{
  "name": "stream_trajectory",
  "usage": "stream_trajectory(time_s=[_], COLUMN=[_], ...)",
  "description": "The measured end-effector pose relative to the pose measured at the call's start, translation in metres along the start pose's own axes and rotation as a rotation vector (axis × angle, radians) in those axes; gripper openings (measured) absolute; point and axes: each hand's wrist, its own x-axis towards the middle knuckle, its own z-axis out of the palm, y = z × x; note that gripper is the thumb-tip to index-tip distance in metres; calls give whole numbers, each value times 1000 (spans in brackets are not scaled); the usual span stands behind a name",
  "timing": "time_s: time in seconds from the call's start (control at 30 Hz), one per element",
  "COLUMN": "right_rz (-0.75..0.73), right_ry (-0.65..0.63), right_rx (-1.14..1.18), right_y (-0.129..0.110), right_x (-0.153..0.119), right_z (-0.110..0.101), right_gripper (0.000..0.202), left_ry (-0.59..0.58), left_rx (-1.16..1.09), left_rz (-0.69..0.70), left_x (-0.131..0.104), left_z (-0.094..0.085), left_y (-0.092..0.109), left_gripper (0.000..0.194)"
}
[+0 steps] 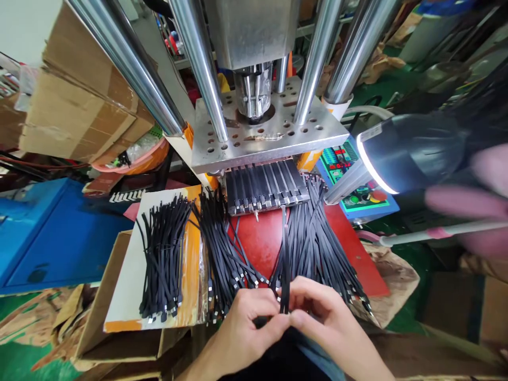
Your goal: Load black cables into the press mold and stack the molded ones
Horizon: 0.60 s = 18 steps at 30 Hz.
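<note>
Close to my body, my left hand and my right hand meet with fingertips pinched together. Between them is a black flat cable, its strap standing up toward the press; the end at my fingertips is mostly hidden. A metal mould block beyond my hands carries several black cables side by side in its slots, silvery connectors along the front edge. A loose bundle of black cables lies right of centre, and another bundle to the left. Farther left rests a neater stack of cables.
Over the mould is a steel press plate on upright polished rods. A lit lamp stands at the right beside a control panel with buttons. A red board underlies the cables. Left are a blue cabinet and cardboard boxes.
</note>
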Motion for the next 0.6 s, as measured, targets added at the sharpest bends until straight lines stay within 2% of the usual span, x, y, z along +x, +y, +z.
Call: stream_trajectory(time_s=[0.13, 0.2, 0.23, 0.33, 0.47, 0.6], right_rz=[-68, -142, -180, -246, -306, -340], right_ry=[101, 97, 92, 78, 80, 181], right_rx=[58, 18, -6, -72, -148, -176], right_y=[0, 2, 4, 11, 21, 25], right_x=[15, 17, 16, 13, 8, 6], right_z=[11, 16, 18, 23, 27, 20], right_gripper=[49, 44, 41, 32, 26, 22], left_ry=[-61, -12, 36, 179, 202, 162], left_rx=[100, 81, 55, -34, -18, 10], left_rz=[-86, -148, -154, -62, 79, 96], left_x=[-12, -8, -3, 21, 48, 51], left_z=[0, -8, -13, -33, -49, -47], left_y=[-6, -4, 0, 15, 34, 40], left_gripper=[50, 38, 39, 58, 35, 21])
